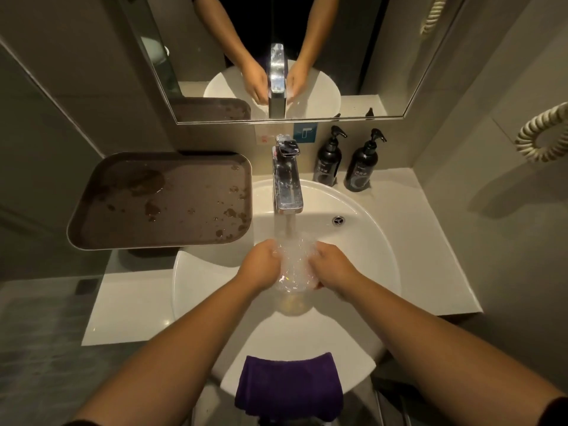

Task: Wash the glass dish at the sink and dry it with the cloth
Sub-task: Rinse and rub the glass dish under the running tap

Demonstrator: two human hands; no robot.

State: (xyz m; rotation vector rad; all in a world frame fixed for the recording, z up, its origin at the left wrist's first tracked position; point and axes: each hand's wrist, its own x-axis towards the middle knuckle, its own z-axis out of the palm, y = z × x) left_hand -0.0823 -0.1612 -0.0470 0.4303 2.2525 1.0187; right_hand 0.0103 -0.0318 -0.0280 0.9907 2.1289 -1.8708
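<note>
A clear glass dish [294, 269] sits between both hands over the white sink [368, 250], right under the stream of water from the chrome tap [287, 182]. My left hand [261, 265] grips the dish's left side with curled fingers. My right hand [330, 265] grips its right side the same way. Water splashes over the glass and blurs its outline. A purple cloth [289, 385] hangs folded over the sink's near rim, below my forearms.
A wet brown tray [163, 201] lies on the counter left of the sink. Two black pump bottles [329, 161] [364, 167] stand behind the basin at the right. A mirror [276, 56] covers the wall above. A coiled cord [541, 133] hangs at the right.
</note>
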